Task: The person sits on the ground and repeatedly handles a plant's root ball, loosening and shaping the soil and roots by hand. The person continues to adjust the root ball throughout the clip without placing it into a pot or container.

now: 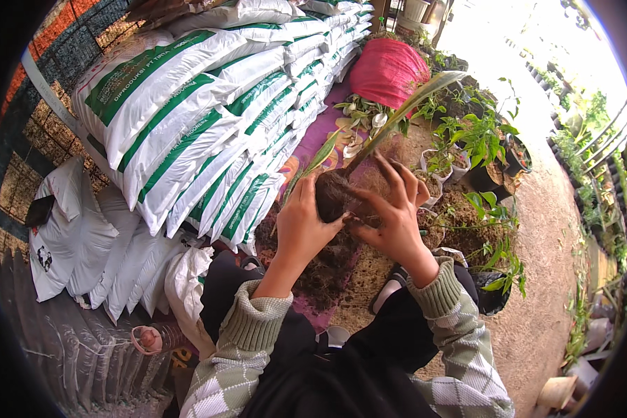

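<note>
Between my hands is a plant (373,148) with long strap-like leaves and a dark, soil-covered root ball (332,196). My left hand (301,224) is closed around the root ball's left side, its thumb low across the front. On the other side, my right hand (395,214) has its fingers bent and somewhat spread, with the index finger and thumb against the soil. The tallest leaf leans up to the right; a shorter one rises behind my left hand. Loose dark soil (322,282) lies beneath on a purple patterned sheet (315,148).
White-and-green filled sacks (188,118) are stacked high at the left. A red sack (389,70) stands at the far middle. Potted leafy plants (477,139) and a black pot (491,296) are at the right. Clear plastic packs (83,355) lie at the lower left.
</note>
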